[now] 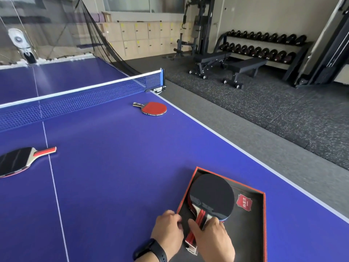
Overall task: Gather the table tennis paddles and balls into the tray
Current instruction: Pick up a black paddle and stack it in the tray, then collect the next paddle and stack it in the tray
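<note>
A black tray with a red rim [261,220] lies on the blue table near its right edge. Inside it a black-faced paddle [211,193] rests on top of another paddle, handles toward me. My right hand [213,237] is closed around the top paddle's red-and-black handle. My left hand [168,229], with a black wristband, pinches the tray's near-left rim. A red-faced paddle [154,108] lies far out by the net. A black-faced paddle [17,159] with a red handle lies at the left. No balls are visible.
The blue net [81,99] crosses the table. Beyond it stand a ball machine [20,44] and a black catch net. To the right, past the table edge, are the grey gym floor, benches [226,65] and a dumbbell rack [264,46].
</note>
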### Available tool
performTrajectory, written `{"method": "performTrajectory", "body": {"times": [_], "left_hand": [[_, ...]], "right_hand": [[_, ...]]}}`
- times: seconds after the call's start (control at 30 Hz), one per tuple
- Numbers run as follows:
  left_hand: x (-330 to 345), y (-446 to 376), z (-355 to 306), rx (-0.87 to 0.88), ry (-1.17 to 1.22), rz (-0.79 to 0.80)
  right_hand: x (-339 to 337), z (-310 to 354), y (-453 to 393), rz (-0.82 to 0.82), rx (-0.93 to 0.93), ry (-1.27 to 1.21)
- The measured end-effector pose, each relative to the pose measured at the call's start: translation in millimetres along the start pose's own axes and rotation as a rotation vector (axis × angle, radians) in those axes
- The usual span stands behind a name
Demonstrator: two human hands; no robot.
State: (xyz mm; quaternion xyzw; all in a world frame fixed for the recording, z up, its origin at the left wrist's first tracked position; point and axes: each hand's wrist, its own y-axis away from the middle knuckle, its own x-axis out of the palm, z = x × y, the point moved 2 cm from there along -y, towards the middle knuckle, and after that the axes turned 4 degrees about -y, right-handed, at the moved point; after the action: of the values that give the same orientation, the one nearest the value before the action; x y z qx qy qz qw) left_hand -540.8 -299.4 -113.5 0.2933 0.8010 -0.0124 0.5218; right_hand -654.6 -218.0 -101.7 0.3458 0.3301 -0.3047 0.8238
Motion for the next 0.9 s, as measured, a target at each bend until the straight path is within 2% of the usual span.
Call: {"method": "performTrajectory", "body": {"times": [0.17,0.33,0.47,0.6,0.73,0.9], "left_hand": [[6,8,-7,-0.05,-0.077,0.039],[7,16,-21,-0.163,-0.021,0.024],[-21,19,-51,-0.128,0.085,-0.191],[-86,22,-84,-0.131,0.291,-0.369],[-157,31,-105,-0.103,0.408,-0.45],[-212,48,-140,-0.074,0.367,-0.566]], "right_hand": [[-4,0,-11,0.115,-0.07,0.068],[-31,-2,-23,0.193,-0.196,0.225],[-62,11,-27,0.09,-0.439,0.139],[-104,49,-26,0.071,-0.686,-0.007],[-152,88,-21,0.07,-0.792,-0.082],[-218,113,-26,0.14,-0.895,-0.131]]}}
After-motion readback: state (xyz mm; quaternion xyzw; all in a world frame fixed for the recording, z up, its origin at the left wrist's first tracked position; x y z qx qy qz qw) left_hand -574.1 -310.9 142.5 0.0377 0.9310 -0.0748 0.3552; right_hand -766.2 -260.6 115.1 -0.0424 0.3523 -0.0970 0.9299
